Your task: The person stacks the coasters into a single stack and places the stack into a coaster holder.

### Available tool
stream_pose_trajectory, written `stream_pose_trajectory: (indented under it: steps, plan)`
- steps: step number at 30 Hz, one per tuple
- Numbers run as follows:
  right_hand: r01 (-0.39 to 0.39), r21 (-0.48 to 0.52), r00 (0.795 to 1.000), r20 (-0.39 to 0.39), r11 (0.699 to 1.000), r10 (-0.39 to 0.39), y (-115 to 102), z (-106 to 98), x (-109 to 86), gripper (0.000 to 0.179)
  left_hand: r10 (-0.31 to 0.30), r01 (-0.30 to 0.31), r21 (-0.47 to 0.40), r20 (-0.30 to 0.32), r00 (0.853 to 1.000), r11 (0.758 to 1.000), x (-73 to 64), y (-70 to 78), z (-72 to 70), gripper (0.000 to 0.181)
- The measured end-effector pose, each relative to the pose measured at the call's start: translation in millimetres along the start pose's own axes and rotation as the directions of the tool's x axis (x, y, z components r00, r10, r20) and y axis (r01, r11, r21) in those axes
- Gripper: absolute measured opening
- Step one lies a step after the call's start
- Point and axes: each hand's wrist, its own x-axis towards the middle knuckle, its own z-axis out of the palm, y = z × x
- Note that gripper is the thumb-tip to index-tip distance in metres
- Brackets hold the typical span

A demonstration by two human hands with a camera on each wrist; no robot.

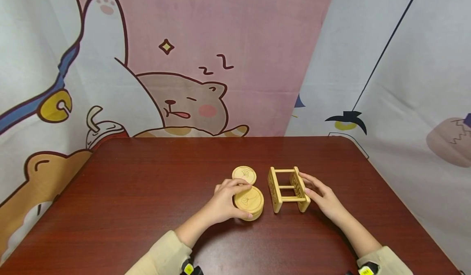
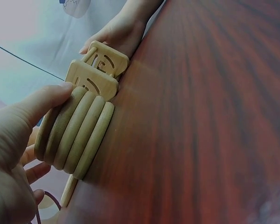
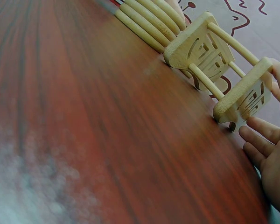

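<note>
My left hand (image 1: 224, 203) grips a stack of round wooden coasters (image 1: 249, 199) from its left side, thumb in front and fingers behind. In the left wrist view the stack (image 2: 77, 133) shows several discs lying on one another. The top coaster bears a carved leaf design. Just behind the stack lies one more coaster (image 1: 244, 173) with a similar leaf. To the right stands a wooden coaster rack (image 1: 274, 189), two slotted side panels joined by round rods. Fairly straight fingers of my right hand (image 1: 325, 199) touch the rack's right panel (image 3: 247, 95).
Everything stands on a dark red-brown wooden table (image 1: 147, 209). A cloth backdrop (image 1: 265, 42) with cartoon animals hangs behind the table's far edge and along both sides.
</note>
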Motion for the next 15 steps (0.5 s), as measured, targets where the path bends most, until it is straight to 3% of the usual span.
stream_pose_trajectory:
  steps: [10,15]
  plan:
    - [-0.003,0.001,1.0,0.003,1.0,0.003,-0.1,0.0,-0.1,0.044,0.002,-0.003,0.024,0.006,1.0,1.0,0.0,-0.5,0.3,0.079]
    - [-0.003,0.003,1.0,0.004,1.0,0.003,0.0,0.0,-0.1,0.045,-0.007,0.007,-0.004,0.006,1.0,1.0,1.7,-1.7,-3.8,0.08]
